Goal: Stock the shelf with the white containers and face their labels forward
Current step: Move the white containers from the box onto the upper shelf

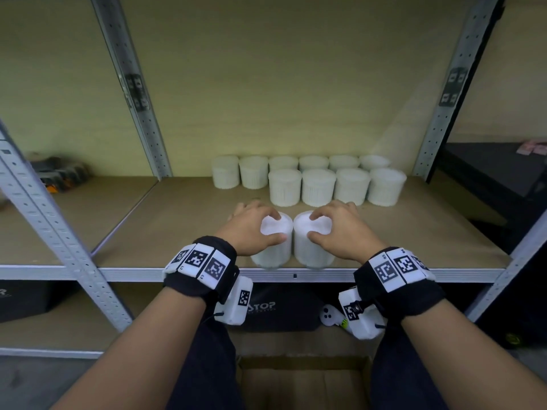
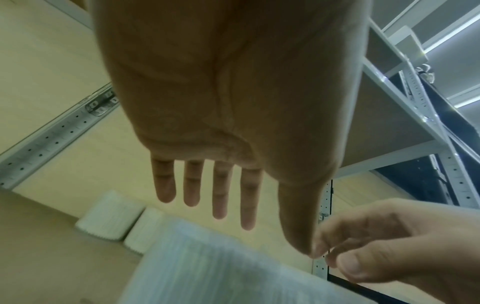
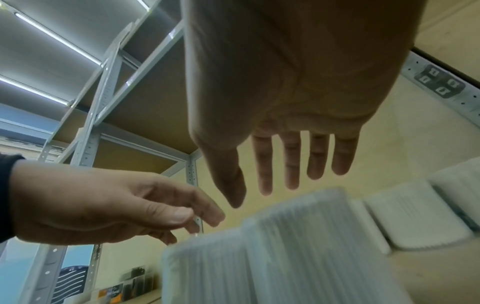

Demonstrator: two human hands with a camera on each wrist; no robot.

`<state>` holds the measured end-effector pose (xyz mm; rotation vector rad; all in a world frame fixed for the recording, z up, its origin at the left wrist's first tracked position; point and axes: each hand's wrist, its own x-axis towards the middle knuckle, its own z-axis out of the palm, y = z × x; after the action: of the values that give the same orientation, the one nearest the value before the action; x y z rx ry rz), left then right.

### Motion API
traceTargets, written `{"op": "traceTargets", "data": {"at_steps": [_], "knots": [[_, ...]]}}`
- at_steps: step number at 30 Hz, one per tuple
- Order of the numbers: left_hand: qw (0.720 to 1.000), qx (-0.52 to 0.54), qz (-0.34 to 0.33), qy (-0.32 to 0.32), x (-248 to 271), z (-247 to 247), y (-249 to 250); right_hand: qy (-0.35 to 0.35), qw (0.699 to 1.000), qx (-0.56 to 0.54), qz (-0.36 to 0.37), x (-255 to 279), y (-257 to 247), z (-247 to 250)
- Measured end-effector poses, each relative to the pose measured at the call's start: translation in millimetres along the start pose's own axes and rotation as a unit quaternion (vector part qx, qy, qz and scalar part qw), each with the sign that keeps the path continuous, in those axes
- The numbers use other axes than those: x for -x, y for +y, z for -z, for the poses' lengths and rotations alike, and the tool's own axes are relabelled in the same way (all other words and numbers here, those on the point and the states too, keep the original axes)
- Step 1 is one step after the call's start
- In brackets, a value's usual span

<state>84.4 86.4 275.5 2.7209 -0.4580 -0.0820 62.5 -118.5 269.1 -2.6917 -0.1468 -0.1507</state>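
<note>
White ribbed plastic containers are what I'm stocking, and two of them stand side by side at the near edge of the brown shelf board point(image 1: 414, 232), touching or nearly so. My left hand point(image 1: 251, 229) sits over the left container point(image 1: 270, 247), my right hand point(image 1: 340, 229) over the right container point(image 1: 310, 247).

From the head view my fingers look draped around each lid. Both wrist views, though, show the fingers long and loose, hanging above the containers without closing on them. So I read both hands as open and hovering at the lids, not gripping.

Farther back and slightly right, the stocked white containers point(image 1: 316, 186) form two rows: a far row of six and a nearer row of four on the right. The nearer row has room at its left end, and I judge this pair belongs there.

To do this well, I'd pinch each lid rim with thumb and fingertips, lift a little, and turn each container until its label faces me. I can't make out any label in these blurred views, so I'd check before sliding. I'd then set them down gently against the row so the neighbours don't topple.
</note>
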Motion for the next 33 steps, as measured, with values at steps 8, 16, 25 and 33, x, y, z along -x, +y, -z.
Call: {"op": "traceTargets", "data": {"at_steps": [8, 16, 25, 33], "knots": [[0.999, -0.004, -0.01, 0.033, 9.2, -7.0, 4.0, -0.048, 0.999, -0.002, -0.006, 5.5, 1.5, 4.9], [0.999, 0.001, -0.011, 0.052, 2.9, -7.8, -3.3, -0.047, 0.999, 0.007, 0.012, -6.6, 0.3, 3.6], [0.998, 0.005, 0.028, 0.063, -12.9, 1.8, -28.0, -0.053, 0.998, 0.014, 0.042, -43.4, -11.6, -9.9], [0.995, 0.011, 0.064, 0.072, -35.6, 15.0, -65.8, -0.069, 0.996, -0.006, 0.064, -89.0, -31.7, -29.5]]}}
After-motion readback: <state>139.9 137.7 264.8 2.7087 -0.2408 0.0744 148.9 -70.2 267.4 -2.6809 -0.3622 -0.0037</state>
